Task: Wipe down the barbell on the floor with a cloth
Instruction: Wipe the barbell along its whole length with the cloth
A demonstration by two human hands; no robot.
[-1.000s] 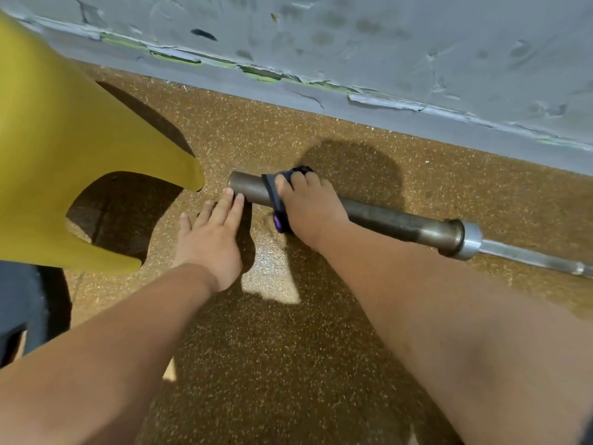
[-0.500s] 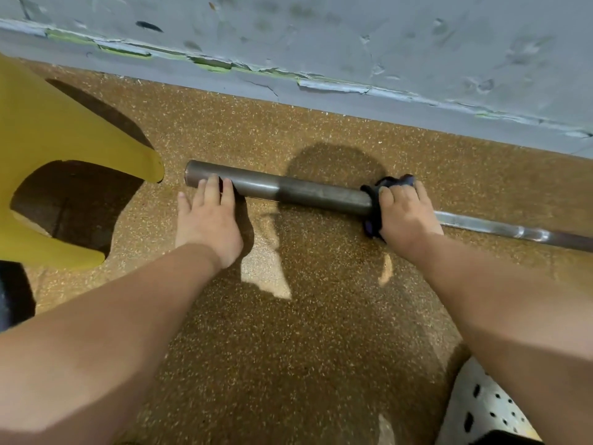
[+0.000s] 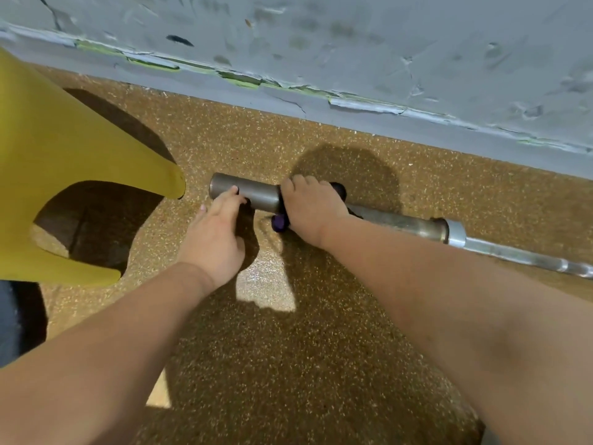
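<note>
Half a second before, I saw my right hand (image 3: pixel 308 208) near the thin shaft; it slid back, clamping the cloth (image 3: pixel 278 222) around the barbell (image 3: pixel 256 194) on the floor (image 3: pixel 288 364). My left hand (image 3: pixel 218 232) pressed flat, steadying the end. More wiping remained.

- One camera only, worn on the person's head, so no second view shares the scene.
- It looks forward and steeply down, close over the speckled floor (image 3: pixel 305 364).
- Both forearms enter from 6 o'clock, reaching toward 12.
- The grey wall (image 3: pixel 353 43) crosses the top from 10 to 3 o'clock.
- Wide-angle bending curves the wall's base.
</note>
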